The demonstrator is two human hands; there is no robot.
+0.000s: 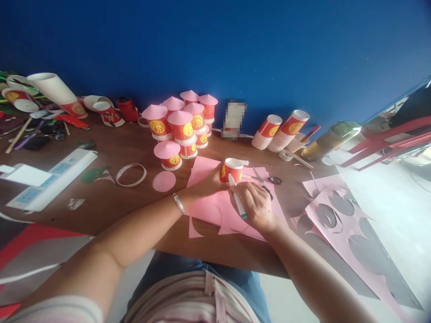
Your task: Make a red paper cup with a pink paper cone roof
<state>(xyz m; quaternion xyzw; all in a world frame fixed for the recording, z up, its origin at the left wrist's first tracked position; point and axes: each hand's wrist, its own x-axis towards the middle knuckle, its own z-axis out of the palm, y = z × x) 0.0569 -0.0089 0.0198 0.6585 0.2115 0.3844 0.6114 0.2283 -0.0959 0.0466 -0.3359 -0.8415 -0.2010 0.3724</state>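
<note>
My left hand [215,181] is wrapped round a red paper cup [235,169] with a yellow emblem, standing over a stack of pink paper [204,206]. In my right hand [255,200] is a white marker-like pen [239,205] with a teal end, its narrow white tip close against the cup's side. I cannot tell whether the tip touches it. Just past my right hand, black-handled scissors [261,178] rest on the pink sheets. Left of my left hand lies a pink paper disc [164,181].
Red cups with pink cone roofs [180,118] stand in a group at the back. Stacked cups [288,130] and a bottle [332,140] are at the back right. Cut pink scraps [336,224] lie right. A tape ring [131,175] and power strip [52,181] lie left.
</note>
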